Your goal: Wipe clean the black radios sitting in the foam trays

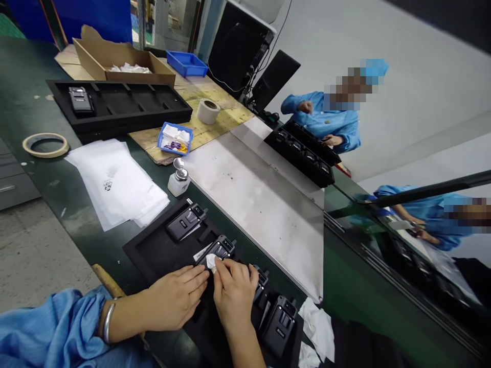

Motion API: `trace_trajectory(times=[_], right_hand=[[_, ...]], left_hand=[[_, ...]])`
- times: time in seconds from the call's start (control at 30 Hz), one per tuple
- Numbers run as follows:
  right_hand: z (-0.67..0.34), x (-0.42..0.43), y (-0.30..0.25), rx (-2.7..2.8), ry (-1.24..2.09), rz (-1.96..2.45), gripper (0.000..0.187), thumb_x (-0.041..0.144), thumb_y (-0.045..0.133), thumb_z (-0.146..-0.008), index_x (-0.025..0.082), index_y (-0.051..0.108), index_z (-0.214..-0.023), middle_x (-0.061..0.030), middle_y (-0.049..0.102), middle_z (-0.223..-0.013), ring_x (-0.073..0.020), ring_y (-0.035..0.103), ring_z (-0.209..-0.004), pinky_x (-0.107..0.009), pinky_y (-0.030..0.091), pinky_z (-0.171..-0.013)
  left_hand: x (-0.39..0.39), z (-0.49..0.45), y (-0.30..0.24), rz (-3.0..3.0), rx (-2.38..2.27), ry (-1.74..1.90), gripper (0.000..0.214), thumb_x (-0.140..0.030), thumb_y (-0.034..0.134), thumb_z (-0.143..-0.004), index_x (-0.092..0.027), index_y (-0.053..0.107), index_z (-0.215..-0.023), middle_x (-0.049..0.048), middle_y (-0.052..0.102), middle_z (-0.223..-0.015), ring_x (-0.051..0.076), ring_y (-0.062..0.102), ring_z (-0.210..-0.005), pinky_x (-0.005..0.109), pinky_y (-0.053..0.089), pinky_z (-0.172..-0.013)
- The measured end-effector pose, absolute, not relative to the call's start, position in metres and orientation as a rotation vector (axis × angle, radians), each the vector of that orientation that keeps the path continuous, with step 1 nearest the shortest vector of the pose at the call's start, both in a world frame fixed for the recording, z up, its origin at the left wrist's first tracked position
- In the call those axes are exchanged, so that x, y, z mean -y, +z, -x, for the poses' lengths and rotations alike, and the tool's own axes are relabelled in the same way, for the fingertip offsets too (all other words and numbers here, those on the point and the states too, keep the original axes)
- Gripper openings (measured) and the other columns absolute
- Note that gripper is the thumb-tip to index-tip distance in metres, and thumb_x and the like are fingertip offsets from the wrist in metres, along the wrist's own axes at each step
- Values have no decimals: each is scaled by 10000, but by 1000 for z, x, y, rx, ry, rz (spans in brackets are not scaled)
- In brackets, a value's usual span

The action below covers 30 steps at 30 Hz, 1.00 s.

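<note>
A black foam tray (148, 248) holds several black handheld devices with short antenna stubs, which look like two-way radios. My right hand (236, 289) pinches a small white wipe (211, 261) against the face of one radio (223, 247). Stretched out flat, the fingers of my left hand (180, 294) rest at that radio's lower end. Another radio (186, 222) lies in the tray's far slot, and one more (280, 327) sits to the right of my right hand. Behind my right fingers, a further radio (262, 280) is partly hidden.
A pump bottle (178, 182) stands behind the tray, near white sheets (118, 184) and a tape roll (46, 145). Crumpled wipes (318, 327) lie at right. Further back are a second foam tray (126, 120), a cardboard box (126, 56) and a blue bin (174, 148). Two co-workers sit opposite.
</note>
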State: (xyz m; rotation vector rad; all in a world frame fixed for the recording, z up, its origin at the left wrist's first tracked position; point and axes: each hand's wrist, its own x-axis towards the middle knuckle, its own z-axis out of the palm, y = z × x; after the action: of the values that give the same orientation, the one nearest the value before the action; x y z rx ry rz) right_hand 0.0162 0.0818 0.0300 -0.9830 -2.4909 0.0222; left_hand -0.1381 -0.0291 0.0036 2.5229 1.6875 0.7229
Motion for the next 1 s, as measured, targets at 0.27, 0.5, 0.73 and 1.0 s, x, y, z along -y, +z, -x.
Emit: trace_trajectory(times=[0.27,0.5,0.73,1.0], right_hand=[[-9,-77,26,2417,100,965,175,207,524,-956,232,696,-979,-14,659,-888,-158,557,-843,-400,319,-922],[3,-79,26,2407,102,1058,161,197,569,-926,261,716,-940,-5,669,-889,-179,537,-887,-429,283,-960],[-11,-77,19,2341,80,1055,160,224,574,-927,287,717,-960,6,671,-892,-187,536,-900,-472,253,-1009],[-17,-73,24,2303,83,1090,199,239,531,-945,284,723,-917,1,677,-848,-189,540,-871,-492,235,-1026]], left_hand=[[28,141,-4,-2511,-1645,754,447,-332,462,-974,-85,557,-1335,113,526,-1429,248,431,-1365,359,399,-1108],[27,142,-6,-2492,-1640,751,411,-279,461,-962,-85,584,-1302,123,560,-1390,265,472,-1333,386,416,-1088],[30,142,-1,-2437,-1651,656,405,-199,429,-964,-110,554,-1339,89,507,-1451,240,430,-1372,377,387,-1119],[30,140,-4,-2433,-1696,694,383,-192,454,-952,-136,590,-1305,75,515,-1445,235,460,-1352,372,420,-1101]])
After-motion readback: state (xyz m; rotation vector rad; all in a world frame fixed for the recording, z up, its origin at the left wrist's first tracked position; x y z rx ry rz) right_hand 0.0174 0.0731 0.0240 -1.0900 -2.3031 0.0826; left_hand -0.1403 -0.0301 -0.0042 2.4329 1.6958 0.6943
